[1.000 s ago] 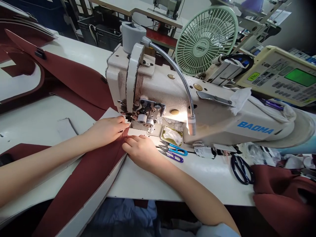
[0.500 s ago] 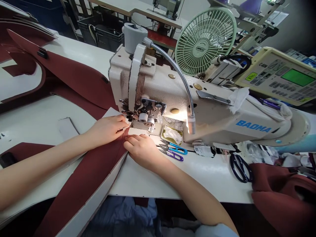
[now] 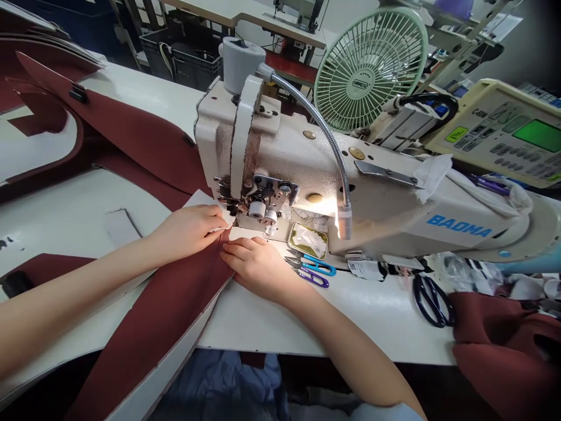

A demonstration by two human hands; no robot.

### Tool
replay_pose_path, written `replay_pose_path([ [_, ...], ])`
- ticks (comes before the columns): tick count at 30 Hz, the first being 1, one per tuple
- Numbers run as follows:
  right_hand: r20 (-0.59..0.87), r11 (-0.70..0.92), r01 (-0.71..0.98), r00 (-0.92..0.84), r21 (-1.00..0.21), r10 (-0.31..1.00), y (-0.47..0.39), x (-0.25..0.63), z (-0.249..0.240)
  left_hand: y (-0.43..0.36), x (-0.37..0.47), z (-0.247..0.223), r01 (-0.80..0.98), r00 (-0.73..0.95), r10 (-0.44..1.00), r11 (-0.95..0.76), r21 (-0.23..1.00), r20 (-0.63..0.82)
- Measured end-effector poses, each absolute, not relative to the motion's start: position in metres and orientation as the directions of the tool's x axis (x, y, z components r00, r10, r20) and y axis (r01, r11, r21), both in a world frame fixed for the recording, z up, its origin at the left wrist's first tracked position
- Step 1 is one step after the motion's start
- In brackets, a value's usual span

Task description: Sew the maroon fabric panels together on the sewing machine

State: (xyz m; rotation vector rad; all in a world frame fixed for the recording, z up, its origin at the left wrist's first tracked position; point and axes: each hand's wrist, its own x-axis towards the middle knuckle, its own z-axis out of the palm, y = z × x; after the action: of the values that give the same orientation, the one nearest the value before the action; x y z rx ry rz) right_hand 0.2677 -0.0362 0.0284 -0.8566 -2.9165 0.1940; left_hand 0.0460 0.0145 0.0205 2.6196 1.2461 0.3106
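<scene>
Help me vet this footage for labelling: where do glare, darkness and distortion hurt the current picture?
In the head view, the gooseneck lamp burns out a patch on the sewing machine; below the tabletop, shadow swallows detail; wide-angle stretch skews the control panel at right.

A grey crate (image 3: 186, 61) stands beneath a pale-topped table (image 3: 210, 10).

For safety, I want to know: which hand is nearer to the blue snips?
Right. The right hand is just left of the blue snips; the left hand is farther left, by the sewing machine.
</scene>
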Motion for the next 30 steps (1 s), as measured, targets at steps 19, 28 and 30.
replay_pose_path([
  [19, 0.097, 0.825, 0.558, -0.819, -0.088, 0.565, -0.017, 0.274, 0.015, 0.020, 0.066, 0.018, 0.759, 0.646, 0.752, -0.651, -0.009, 0.134],
  [28, 0.054, 0.830, 0.539, -0.833, -0.146, 0.550, -0.016, 0.280, 0.024, 0.009, 0.061, 0.039, 0.710, 0.704, 0.710, -0.704, -0.024, -0.015],
  [30, 0.032, 0.825, 0.551, -0.829, -0.125, 0.559, -0.016, 0.277, 0.024, 0.010, 0.063, 0.037, 0.722, 0.692, 0.721, -0.692, 0.026, -0.041],
])
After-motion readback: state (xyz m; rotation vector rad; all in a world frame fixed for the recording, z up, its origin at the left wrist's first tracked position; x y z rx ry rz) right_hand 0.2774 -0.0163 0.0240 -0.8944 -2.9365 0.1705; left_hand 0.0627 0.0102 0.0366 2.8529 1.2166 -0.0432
